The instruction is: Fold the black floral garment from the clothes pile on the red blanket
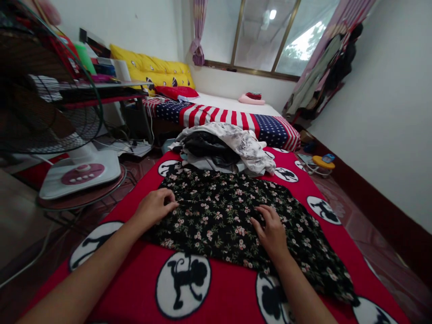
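A black garment with small pink flowers and green leaves [216,216] lies spread on a red blanket with round monkey pictures [135,279]. At the garment's left side my left hand [155,208] has its thumb and fingers closed in a pinch on the cloth, and a thin crease runs rightward from the fingertips. My right hand [272,230] rests on the right part of the garment, fingers a little apart and thumb spread. Just beyond the garment is a heap of white, grey and black clothes [219,148].
An electric fan [81,173] stands on a round stool at left, beside a cluttered desk [111,85]. Behind the heap is a bed with a stars-and-stripes cover [219,116]. Clothes hang [320,76] by the right wall, above a small yellow-topped stool [322,163].
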A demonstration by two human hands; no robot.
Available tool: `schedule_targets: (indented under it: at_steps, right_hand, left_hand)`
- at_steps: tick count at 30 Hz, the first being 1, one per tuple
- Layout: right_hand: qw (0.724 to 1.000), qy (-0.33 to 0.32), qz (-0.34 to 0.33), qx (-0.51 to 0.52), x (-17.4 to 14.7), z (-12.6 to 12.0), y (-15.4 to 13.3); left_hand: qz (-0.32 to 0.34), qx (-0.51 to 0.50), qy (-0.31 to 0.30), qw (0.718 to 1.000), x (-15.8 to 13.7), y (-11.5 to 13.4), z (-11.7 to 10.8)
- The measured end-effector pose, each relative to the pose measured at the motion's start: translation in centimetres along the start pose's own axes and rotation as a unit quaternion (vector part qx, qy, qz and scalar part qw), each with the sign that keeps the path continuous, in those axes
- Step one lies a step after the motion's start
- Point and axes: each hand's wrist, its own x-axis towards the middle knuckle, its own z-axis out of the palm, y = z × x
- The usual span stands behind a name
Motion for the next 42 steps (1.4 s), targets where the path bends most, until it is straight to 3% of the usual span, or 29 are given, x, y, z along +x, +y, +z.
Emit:
schedule_targets:
  at_steps: [3, 5, 9, 11, 13, 15, 19, 23, 26, 30, 35, 39, 42]
  right_hand:
    - [0.999, 0.040, -0.031, -0.015, 0.2, -0.3, -0.7]
    - [0.997, 0.041, -0.057, -0.012, 0.4, -0.4, -1.3]
    - [0.993, -0.002, -0.112, 0.023, 0.9, -0.2, -3.2]
    - [0.990, -0.028, -0.131, 0.046, 0.9, -0.3, -4.4]
    - [0.986, -0.051, -0.138, 0.078, 0.5, -0.7, -5.5]
    - [0.979, -0.078, -0.152, 0.112, -0.3, -1.2, -6.4]
    - [0.968, -0.130, -0.165, 0.135, -2.2, -1.2, -7.3]
    - [0.978, -0.108, -0.135, 0.114, -2.8, -0.2, -7.4]
    - [0.981, -0.083, -0.133, 0.114, -2.7, 0.0, -7.4]
    - [0.982, -0.079, -0.119, 0.127, -2.7, -0.5, -7.4]
    - [0.981, -0.124, -0.107, 0.107, -2.8, -1.0, -7.8]
    - [0.976, -0.140, -0.103, 0.134, -2.2, -1.7, -9.6]
    - [0.975, -0.100, -0.087, 0.181, -1.1, -1.8, -11.4]
  left_hand:
    - [-0.009, 0.102, 0.145, 0.984, -0.6, 1.1, -0.1]
    - [0.016, 0.088, 0.179, 0.980, -1.0, 2.4, 0.6]
    - [0.118, -0.066, 0.064, 0.989, -1.7, 6.0, 3.0]
    - [0.145, -0.093, 0.016, 0.985, -2.1, 7.3, 3.7]
    - [0.149, -0.084, 0.008, 0.985, -2.5, 7.6, 3.6]
    - [0.144, -0.059, 0.007, 0.988, -2.9, 6.7, 2.9]
    - [0.149, 0.006, -0.015, 0.989, -3.4, 2.3, 1.8]
    - [0.165, 0.027, -0.022, 0.986, -3.2, -0.9, 2.0]
    - [0.185, 0.036, 0.003, 0.982, -3.0, -1.4, 1.5]
    - [0.214, 0.032, 0.037, 0.976, -3.2, -1.3, -1.3]
    - [0.201, 0.085, -0.041, 0.975, -3.9, -2.2, -3.5]
    - [0.179, 0.056, -0.049, 0.981, -3.6, -1.3, -1.4]
    - [0.216, -0.062, -0.036, 0.974, -2.8, 2.8, 1.9]
